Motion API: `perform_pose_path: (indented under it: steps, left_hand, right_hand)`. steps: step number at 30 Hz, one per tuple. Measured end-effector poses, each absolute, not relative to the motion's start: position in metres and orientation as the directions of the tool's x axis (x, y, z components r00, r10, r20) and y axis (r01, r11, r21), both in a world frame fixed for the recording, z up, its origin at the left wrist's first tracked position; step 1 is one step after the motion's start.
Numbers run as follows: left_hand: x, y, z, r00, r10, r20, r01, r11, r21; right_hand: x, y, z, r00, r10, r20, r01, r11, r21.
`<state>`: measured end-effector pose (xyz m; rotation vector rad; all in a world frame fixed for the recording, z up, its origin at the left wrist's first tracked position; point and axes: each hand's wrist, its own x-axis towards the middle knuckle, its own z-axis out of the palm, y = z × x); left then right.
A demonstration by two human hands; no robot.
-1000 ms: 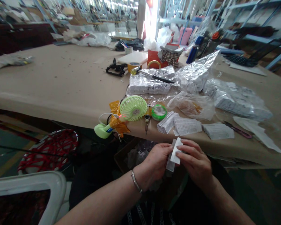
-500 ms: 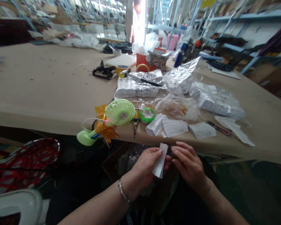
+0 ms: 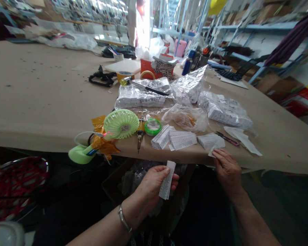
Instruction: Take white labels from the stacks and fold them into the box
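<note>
My left hand (image 3: 154, 181) is closed around a few narrow white printed labels (image 3: 167, 181), with the thumb on top, just below the table edge. At the table's front edge my right hand (image 3: 228, 171) has its fingertips together on the corner of a white label (image 3: 212, 151), which overlaps the front of the right-hand label stack (image 3: 205, 139). Two more piles, a tilted label stack (image 3: 161, 137) and a fanned label pile (image 3: 183, 139), lie to the left of it. A pink-handled cutter (image 3: 229, 139) rests beside the right-hand stack.
A green fan (image 3: 122, 123) is taped to the table edge, near a screwdriver-like tool (image 3: 139, 138) and a green tape roll (image 3: 153, 126). Behind lie plastic-wrapped label bundles (image 3: 141, 97), a hammer (image 3: 146, 87) and a clear bag (image 3: 186, 118). An open box (image 3: 113, 184) sits below the edge.
My right hand has moved away from the left hand, right and up to the right-hand stack, touching a label there. The left hand still holds its labels, their printed side now showing more. The view has shifted.
</note>
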<state>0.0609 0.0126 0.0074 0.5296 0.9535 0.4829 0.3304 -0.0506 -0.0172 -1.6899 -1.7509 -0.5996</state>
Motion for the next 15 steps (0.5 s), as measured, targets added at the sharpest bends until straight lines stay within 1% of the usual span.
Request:
perform_pose_path:
  steps: [2,4,5,6,7,9,11,15]
  left_hand:
    - [0.060,0.011,0.008,0.487,0.606,-0.629,-0.158,0.769,0.619]
    - [0.061,0.010,0.008,0.486,0.605,-0.631,-0.176,0.775,0.608]
    - [0.061,0.009,0.009,0.491,0.605,-0.627,-0.190,0.777,0.600]
    - [0.062,0.009,0.009,0.496,0.604,-0.623,-0.209,0.780,0.590]
    - [0.062,0.009,0.009,0.502,0.617,-0.606,-0.244,0.773,0.585]
    - [0.063,0.009,0.009,0.504,0.659,-0.558,-0.336,0.745,0.576]
    - [0.061,0.010,0.007,0.493,0.691,-0.529,-0.411,0.720,0.559]
    - [0.056,0.012,0.005,0.430,0.707,-0.562,-0.466,0.707,0.532]
  right_hand:
    - [0.314,-0.052,-0.008,0.061,0.680,0.731,0.970,0.133,-0.204]
    - [0.286,-0.052,0.000,0.086,0.668,0.739,0.920,0.230,-0.316]
    - [0.269,-0.051,0.003,0.057,0.684,0.727,0.885,0.302,-0.354]
    - [0.252,-0.051,0.004,-0.011,0.703,0.711,0.834,0.399,-0.382]
    - [0.235,-0.050,0.005,-0.104,0.716,0.690,0.783,0.486,-0.387]
    - [0.207,-0.047,0.003,-0.226,0.715,0.662,0.720,0.580,-0.381]
    - [0.189,-0.044,-0.003,-0.277,0.717,0.640,0.700,0.607,-0.376]
    - [0.179,-0.041,-0.014,-0.319,0.715,0.623,0.686,0.627,-0.369]
